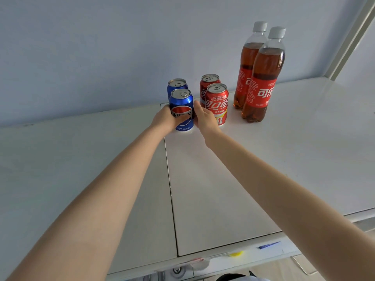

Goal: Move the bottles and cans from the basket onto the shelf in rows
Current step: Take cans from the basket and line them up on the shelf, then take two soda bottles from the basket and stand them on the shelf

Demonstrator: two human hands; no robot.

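Head view: six drinks stand upright on the white shelf (pixel 263 159), in three short rows running front to back. At the right are two cola bottles, the back bottle (pixel 246 63) partly hidden by the front bottle (pixel 261 86). In the middle are two red cans, the back red can (pixel 205 81) just behind the front red can (pixel 216 102). At the left are two blue cans, the back blue can (pixel 177 86) close behind the front blue can (pixel 182 107).

Both hands are on the front blue can. The left hand (pixel 165 118) wraps its left side, with fingers curled across the label. The right hand (pixel 204 117) presses its right side and sits in the narrow gap beside the front red can. The can's base appears to rest on the shelf, so this looks like a placing or a straightening of the row.

The basket is not in view, so I cannot tell whether any drinks are left in it. Judging by the shelf alone, three pairs are set and the blue row is nearly finished.

The left part of the shelf is bare. The front red can stands just beside the right hand, and a careless withdrawal could knock it. A seam runs down the shelf between the forearms. Below the front edge are small blurred items, one yellow and one blue.
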